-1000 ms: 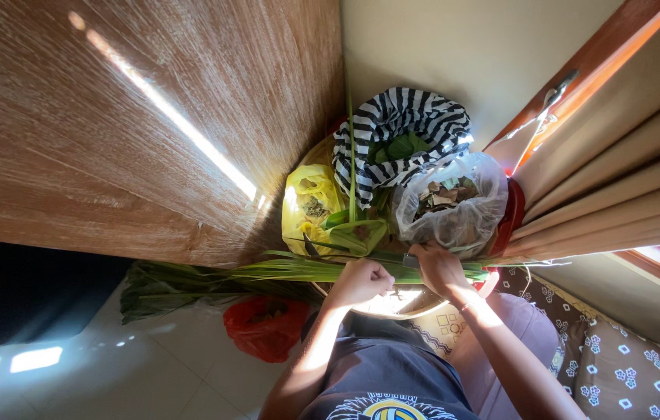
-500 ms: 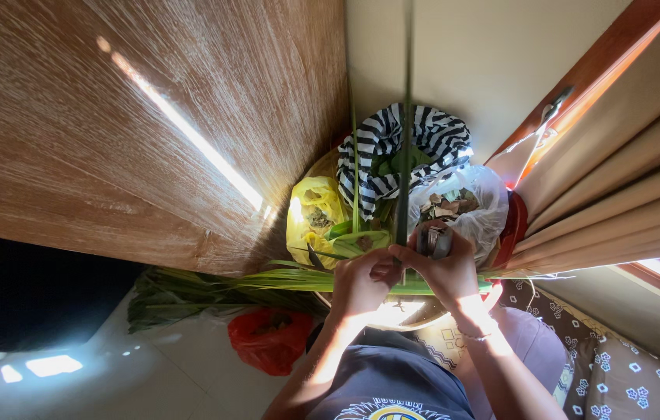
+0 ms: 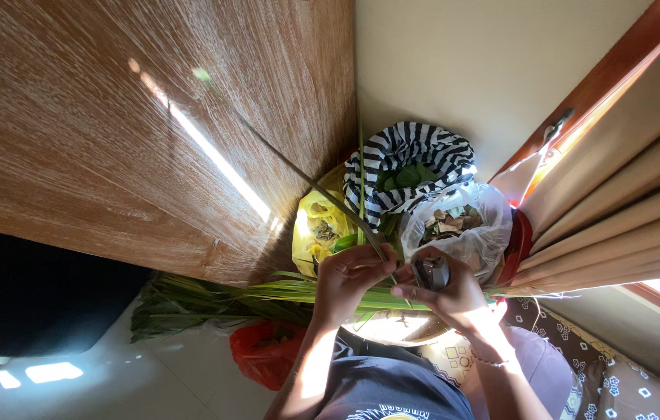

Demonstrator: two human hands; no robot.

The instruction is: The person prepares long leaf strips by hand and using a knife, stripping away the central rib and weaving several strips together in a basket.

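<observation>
Left hand (image 3: 352,274) grip pinching thin leaf strip (image 3: 299,173), slanting up-left, right hand (image 3: 445,289) clenched on small metal tool (image 3: 433,272)

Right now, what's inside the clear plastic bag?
The clear plastic bag holds dry brownish leaf scraps, visible through its open top. Its lower contents are hidden behind the right hand, which grips a small metal tool. How deep the fill goes cannot be told.

Sunlit wooden door (image 3: 112,117), cream wall (image 3: 462,62), curtains (image 3: 625,194).
</observation>
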